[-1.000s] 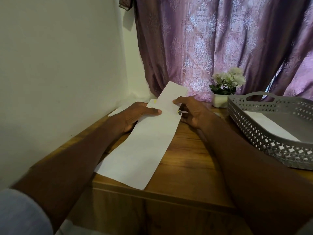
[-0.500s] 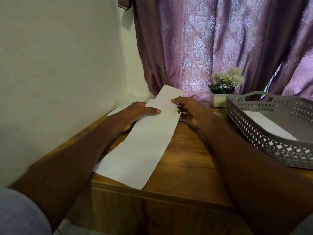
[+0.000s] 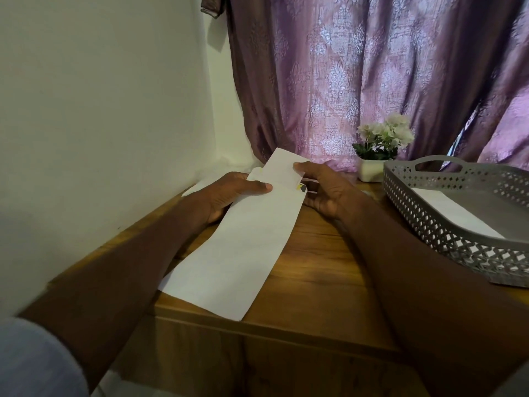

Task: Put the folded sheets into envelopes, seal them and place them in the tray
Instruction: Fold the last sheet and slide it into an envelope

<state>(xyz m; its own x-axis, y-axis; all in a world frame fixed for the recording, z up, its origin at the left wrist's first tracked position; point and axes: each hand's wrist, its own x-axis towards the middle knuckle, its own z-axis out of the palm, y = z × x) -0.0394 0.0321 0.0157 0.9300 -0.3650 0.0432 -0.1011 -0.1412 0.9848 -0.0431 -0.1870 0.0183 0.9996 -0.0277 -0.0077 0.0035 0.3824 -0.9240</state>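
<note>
Over the wooden table (image 3: 323, 253), left hand (image 3: 229, 193) grips the long white envelope (image 3: 237, 247) near its mouth — right hand (image 3: 323, 190) pinches the folded sheet (image 3: 282, 167), partly inside; tray (image 3: 446, 224) sits right.

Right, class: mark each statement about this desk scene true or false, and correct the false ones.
1. The left hand holds the envelope. True.
2. The folded sheet is fully inside the envelope. False: its far end sticks out, pinched by the right hand.
3. The grey tray is empty. False: a white envelope lies in it.
4. A potted plant stands before the curtain. True.
</note>
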